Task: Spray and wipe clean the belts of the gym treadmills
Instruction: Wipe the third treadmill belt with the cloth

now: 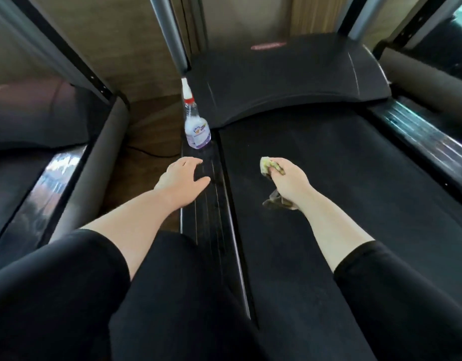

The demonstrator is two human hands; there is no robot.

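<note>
The black treadmill belt [328, 178] runs from the lower middle up to the motor cover. My right hand [287, 178] hovers over the belt's left part, shut on a bunched yellow-green cloth [270, 166] whose grey end hangs below my wrist. My left hand [184, 178] rests open, fingers spread, on the glossy black left side rail [211, 220]. A clear spray bottle [196, 128] with a red-and-white nozzle stands upright on that rail, just beyond my left fingertips and apart from them.
The curved black motor cover [284, 82] and two silver uprights [170, 32] stand ahead. Another treadmill [55, 162] lies to the left across a strip of wooden floor with a black cable [151, 152]. The right side rail [427, 136] borders the belt.
</note>
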